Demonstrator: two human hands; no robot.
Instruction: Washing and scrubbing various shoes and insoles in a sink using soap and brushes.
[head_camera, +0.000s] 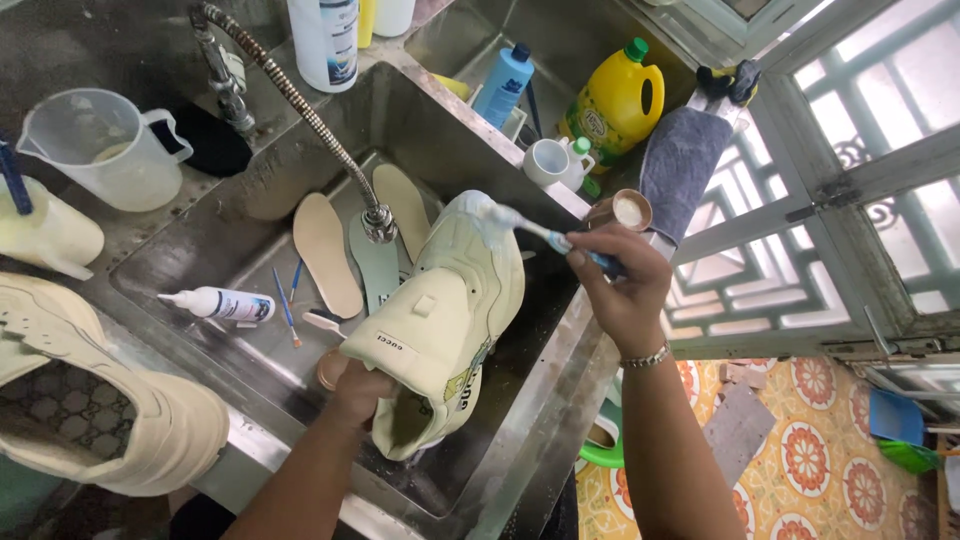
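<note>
1. Left hand (358, 390): closed on the heel end of a cream sneaker (445, 320), held tilted over the steel sink (530, 400), opening toward the wearer and toe away.
2. Right hand (615, 285): closed around the handle of a blue-and-white toothbrush (545, 235); bristle head pressed on the shoe's toe, up and away from the left-hand grip.
3. White foam visible on the toe just under the bristles; rest of the upper, nearer the heel grip, shows no lather. Judged partway through scrubbing: toe in work, sides and heel seemingly left to do.
4. Beyond the held shoe, on the sink floor: two tan insoles (328, 255), already taken out, beside the end of the flexible faucet hose (378, 222).
5. Left of the heel grip, in the basin: a small white squeeze bottle (220, 304), a thin blue brush (284, 305) and a second small brush head, lying loose.
6. Far left of the left hand, on the counter: a second cream sneaker (90, 400), dry-looking, no foam seen; judged not yet scrubbed.
7. Just past the right hand, on the sink's rim: a small round cup of white paste (630, 210).
8. Farther off: clear measuring jug (105, 150), yellow jug (615, 100), blue bottle (503, 82), white mug (548, 160).
</note>
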